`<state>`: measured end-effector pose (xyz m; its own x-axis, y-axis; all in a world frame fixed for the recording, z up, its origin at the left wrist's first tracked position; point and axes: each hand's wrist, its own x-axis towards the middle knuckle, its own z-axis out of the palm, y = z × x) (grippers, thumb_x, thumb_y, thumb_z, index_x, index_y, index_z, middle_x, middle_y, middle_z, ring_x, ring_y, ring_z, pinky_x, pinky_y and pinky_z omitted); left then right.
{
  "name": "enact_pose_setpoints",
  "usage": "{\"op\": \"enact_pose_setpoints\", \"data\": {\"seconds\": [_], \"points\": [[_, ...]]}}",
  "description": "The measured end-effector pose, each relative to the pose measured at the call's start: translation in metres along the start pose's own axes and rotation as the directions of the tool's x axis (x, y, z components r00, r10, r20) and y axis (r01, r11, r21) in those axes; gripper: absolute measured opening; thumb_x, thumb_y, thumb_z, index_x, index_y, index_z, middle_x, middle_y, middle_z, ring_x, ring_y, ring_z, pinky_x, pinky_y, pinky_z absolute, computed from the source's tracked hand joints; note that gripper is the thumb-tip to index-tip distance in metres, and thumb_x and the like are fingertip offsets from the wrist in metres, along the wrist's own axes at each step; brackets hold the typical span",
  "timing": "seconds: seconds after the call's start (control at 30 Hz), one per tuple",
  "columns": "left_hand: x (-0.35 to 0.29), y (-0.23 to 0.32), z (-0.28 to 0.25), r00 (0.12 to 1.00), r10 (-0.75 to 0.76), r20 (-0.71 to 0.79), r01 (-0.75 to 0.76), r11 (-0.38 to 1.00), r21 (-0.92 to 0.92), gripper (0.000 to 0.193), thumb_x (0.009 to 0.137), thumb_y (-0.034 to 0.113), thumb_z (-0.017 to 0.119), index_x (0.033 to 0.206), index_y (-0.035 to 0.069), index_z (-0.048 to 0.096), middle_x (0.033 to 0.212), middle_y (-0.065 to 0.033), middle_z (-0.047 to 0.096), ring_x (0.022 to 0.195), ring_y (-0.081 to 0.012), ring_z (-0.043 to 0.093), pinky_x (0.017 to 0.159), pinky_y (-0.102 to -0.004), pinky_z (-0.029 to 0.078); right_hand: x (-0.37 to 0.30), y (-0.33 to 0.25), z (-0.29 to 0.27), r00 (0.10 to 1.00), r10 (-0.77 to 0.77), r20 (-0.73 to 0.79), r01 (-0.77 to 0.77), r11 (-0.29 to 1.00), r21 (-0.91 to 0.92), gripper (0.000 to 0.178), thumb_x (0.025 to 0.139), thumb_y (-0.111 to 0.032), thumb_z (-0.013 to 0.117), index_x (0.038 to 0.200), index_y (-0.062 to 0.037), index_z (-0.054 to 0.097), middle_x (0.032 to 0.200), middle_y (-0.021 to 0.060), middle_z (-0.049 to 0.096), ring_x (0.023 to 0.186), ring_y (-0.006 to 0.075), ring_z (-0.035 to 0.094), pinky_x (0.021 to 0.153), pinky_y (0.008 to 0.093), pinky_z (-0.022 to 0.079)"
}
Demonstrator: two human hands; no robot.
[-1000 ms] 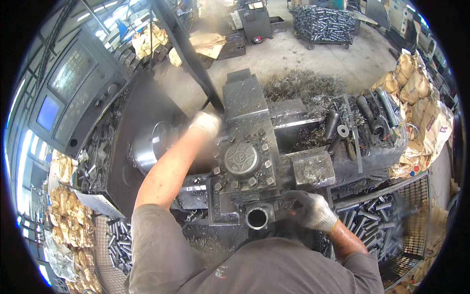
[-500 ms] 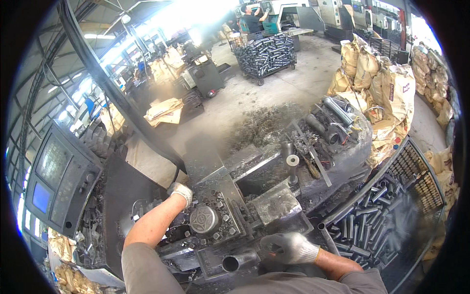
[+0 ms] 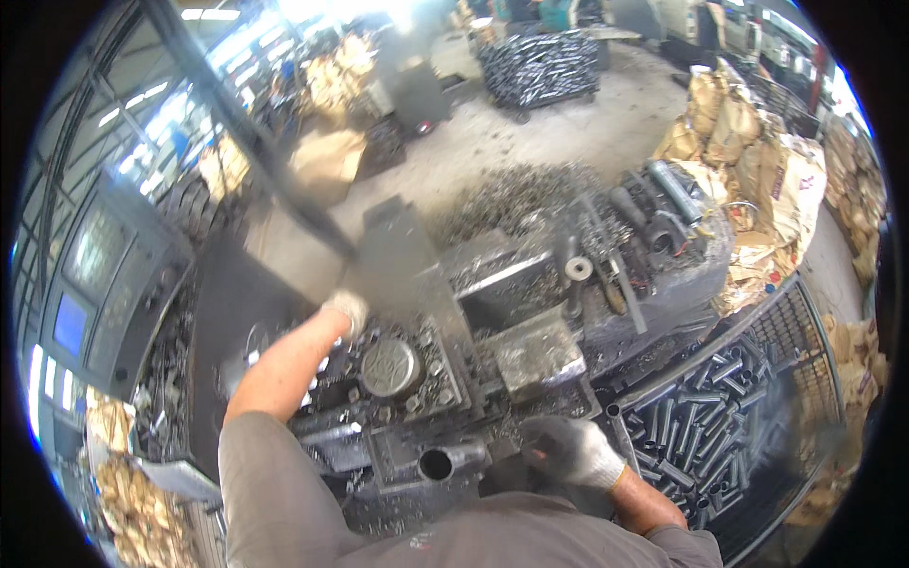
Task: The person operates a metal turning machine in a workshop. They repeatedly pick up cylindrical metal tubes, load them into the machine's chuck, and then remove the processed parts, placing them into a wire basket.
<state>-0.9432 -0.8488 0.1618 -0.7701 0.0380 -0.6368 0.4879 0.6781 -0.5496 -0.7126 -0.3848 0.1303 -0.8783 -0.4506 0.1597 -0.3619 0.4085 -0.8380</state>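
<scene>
My left hand (image 3: 348, 314), in a white glove, reaches to the far side of the machine's tool post (image 3: 391, 366), beside the dark metal plate. Its fingers look curled, and whatever they grip is hidden. My right hand (image 3: 576, 452), in a glove blackened over the fingers, is low over the machine, right of a short wide metal tube (image 3: 453, 461). Blur and grime hide how its fingers lie. A worn metal block (image 3: 538, 355) sits just beyond it. Bolts and metal chips surround the round cap of the tool post.
At the right, a wire-sided bin (image 3: 691, 417) holds many cut metal tubes. Tools and tubes litter the dark bench (image 3: 663, 270) beyond. A control panel (image 3: 95, 275) stands at the left. Brown sacks (image 3: 739, 133) are piled far right, and a loaded cart (image 3: 540, 71) stands behind.
The view has shifted, moving the background cart and bin in the picture. My left hand appears higher and blurred, still past the tool post. My right hand stays near the worn block.
</scene>
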Motion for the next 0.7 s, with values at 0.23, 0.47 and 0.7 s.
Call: {"op": "enact_pose_setpoints", "data": {"seconds": [0.23, 0.47, 0.7], "points": [[-0.082, -0.044, -0.095, 0.601, -0.681, -0.418, -0.314, 0.280, -0.907, 0.036, 0.098, 0.037, 0.069, 0.106, 0.004, 0.080, 0.096, -0.0170, 0.079, 0.096, -0.0288, 0.078, 0.085, -0.0398, 0.058, 0.019, -0.020, -0.016, 0.998, 0.022, 0.058, -0.024, 0.999, 0.034, 0.043, 0.083, -0.012, 0.088, 0.123, -0.0054, 0.073, 0.103, 0.0161, 0.079, 0.087, 0.0284, 0.080, 0.076, 0.0379, 0.064], [-0.098, -0.074, -0.023, 0.676, -0.671, -0.306, 0.107, 0.499, -0.860, 0.044, 0.101, 0.039, 0.064, 0.136, 0.015, 0.074, 0.128, -0.0187, 0.076, 0.119, -0.0355, 0.073, 0.101, -0.0421, 0.057, 0.107, -0.055, -0.075, 0.923, -0.377, 0.075, 0.383, 0.884, -0.269, 0.042, 0.080, -0.010, 0.087, 0.120, -0.0054, 0.074, 0.106, 0.0169, 0.079, 0.089, 0.0334, 0.078, 0.077, 0.0399, 0.063], [-0.125, 0.021, 0.043, 0.749, -0.472, -0.465, 0.137, 0.797, -0.589, 0.071, 0.067, 0.048, 0.092, 0.123, 0.010, 0.072, 0.126, -0.0166, 0.070, 0.121, -0.0379, 0.067, 0.109, -0.0508, 0.051, 0.251, 0.069, -0.071, 0.843, 0.316, 0.435, 0.499, -0.157, -0.852, 0.033, 0.084, -0.023, 0.077, 0.115, -0.0143, 0.082, 0.117, 0.0139, 0.077, 0.104, 0.0294, 0.074, 0.087, 0.0435, 0.058]]}}
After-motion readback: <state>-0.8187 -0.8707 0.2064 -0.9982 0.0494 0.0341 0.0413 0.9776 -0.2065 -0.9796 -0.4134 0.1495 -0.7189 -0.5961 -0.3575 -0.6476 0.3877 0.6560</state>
